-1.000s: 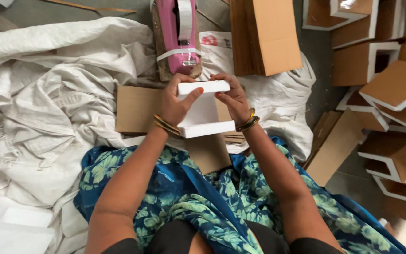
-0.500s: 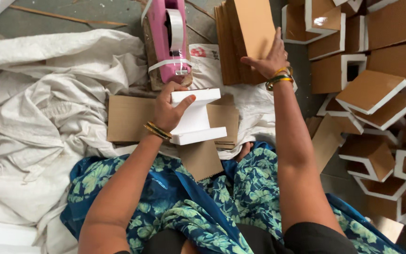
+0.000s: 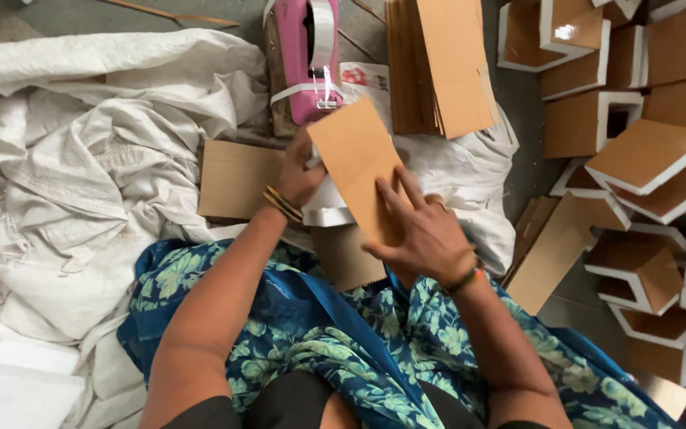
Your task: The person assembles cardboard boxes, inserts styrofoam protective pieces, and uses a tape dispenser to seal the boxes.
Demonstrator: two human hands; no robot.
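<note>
The flat brown cardboard sheet lies directly under the right hand, whose fingers are spread apart and pressed flat on its lower half. Its long axis runs away from them, up and slightly left toward the pink tape dispenser. The left hand sits at the sheet's left edge, fingers apparently curled on the folded white-edged cardboard piece beneath, though the sheet hides the grip.
</note>
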